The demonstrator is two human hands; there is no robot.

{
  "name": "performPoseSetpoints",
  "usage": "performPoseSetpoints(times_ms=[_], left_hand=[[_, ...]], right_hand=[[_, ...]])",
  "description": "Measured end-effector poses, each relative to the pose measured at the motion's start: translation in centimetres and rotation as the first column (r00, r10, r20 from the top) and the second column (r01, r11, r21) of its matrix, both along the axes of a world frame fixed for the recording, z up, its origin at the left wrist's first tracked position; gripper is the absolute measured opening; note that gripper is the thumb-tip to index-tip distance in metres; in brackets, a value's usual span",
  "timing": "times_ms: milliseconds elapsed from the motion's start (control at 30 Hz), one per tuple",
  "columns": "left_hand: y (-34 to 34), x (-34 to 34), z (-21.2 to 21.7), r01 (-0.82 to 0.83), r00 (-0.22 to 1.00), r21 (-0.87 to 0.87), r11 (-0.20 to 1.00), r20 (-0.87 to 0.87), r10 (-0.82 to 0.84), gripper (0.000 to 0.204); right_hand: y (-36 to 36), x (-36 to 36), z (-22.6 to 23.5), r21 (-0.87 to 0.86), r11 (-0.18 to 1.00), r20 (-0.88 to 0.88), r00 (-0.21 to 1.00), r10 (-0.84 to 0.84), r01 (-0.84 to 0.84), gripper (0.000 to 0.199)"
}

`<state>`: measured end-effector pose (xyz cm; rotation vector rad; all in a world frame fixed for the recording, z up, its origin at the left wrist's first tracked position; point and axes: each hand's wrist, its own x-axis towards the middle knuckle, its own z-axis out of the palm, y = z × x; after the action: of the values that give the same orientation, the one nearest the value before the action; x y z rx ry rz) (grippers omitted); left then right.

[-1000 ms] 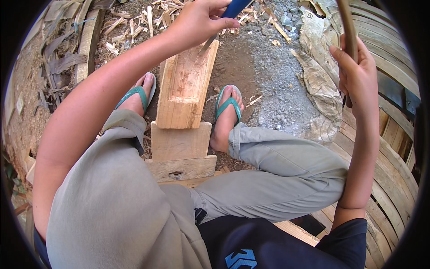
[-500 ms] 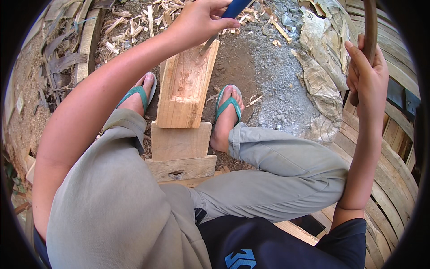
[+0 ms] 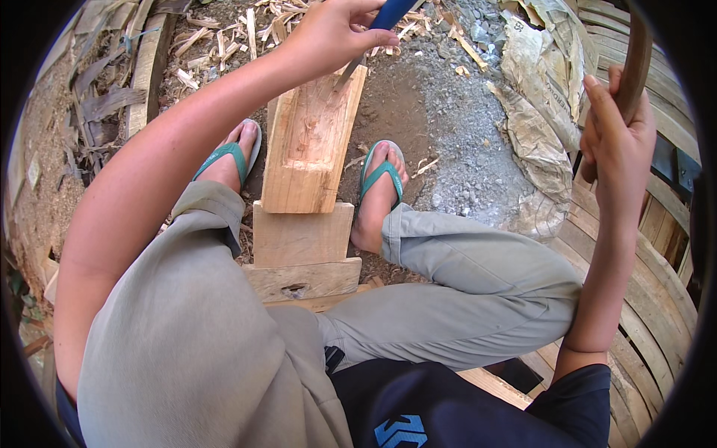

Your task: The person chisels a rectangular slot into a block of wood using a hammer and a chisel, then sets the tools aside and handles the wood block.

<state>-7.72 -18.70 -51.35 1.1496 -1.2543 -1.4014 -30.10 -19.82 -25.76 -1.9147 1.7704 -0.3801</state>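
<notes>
My left hand (image 3: 328, 37) is closed around a chisel with a blue handle (image 3: 393, 13). The chisel's metal blade slants down, its tip against the far right part of a hollow cut in a pale wooden block (image 3: 300, 191). Rough wood and small chips line the hollow. On the right, well apart from the block, my right hand (image 3: 621, 138) is raised and wrapped around a curved brown wooden handle (image 3: 637, 60). The handle's far end runs out of the picture, so the tool's head is hidden.
The block rests on a wooden support (image 3: 302, 235) between my feet in green flip-flops (image 3: 385, 175). Wood shavings (image 3: 216, 45) litter the ground beyond. Grey gravel (image 3: 470, 164) and a crumpled paper sack (image 3: 534, 112) lie to the right, beside wooden slats (image 3: 650, 299).
My right hand and the wooden handle have shifted slightly to the right and toward me. The left hand, chisel and block look the same.
</notes>
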Motion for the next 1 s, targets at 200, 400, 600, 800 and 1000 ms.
performPoseSetpoints(times_ms=[200, 400, 600, 800, 1000], left_hand=[[-0.3, 0.4, 0.8, 0.078, 0.988, -0.029, 0.997, 0.136, -0.074, 0.045], [0.2, 0.3, 0.4, 0.006, 1.0, -0.024, 1.0, -0.005, -0.006, 0.043], [0.0, 0.3, 1.2, 0.071, 0.997, -0.005, 0.997, 0.009, -0.071, 0.037], [-0.6, -0.2, -1.0, 0.033, 0.999, -0.022, 0.999, -0.034, -0.033, 0.032], [-0.9, -0.2, -0.7, 0.046, 0.999, 0.018, 0.999, -0.007, -0.046, 0.032]], right_hand=[[2.0, -0.2, -3.8, 0.312, 0.949, -0.335, 0.931, 0.144, -0.034, 0.011], [0.0, 1.1, -1.2, 0.233, 0.968, -0.121, 0.991, -0.063, 0.09, 0.011], [1.3, -0.8, -5.4, 0.247, 0.956, -0.288, 0.93, 0.231, -0.16, 0.012], [0.1, 0.3, -2.5, 0.269, 0.958, -0.209, 0.977, -0.039, 0.096, 0.015], [-0.1, -1.7, -3.9, -0.046, 0.989, -0.356, 0.928, 0.113, -0.138, 0.015]])
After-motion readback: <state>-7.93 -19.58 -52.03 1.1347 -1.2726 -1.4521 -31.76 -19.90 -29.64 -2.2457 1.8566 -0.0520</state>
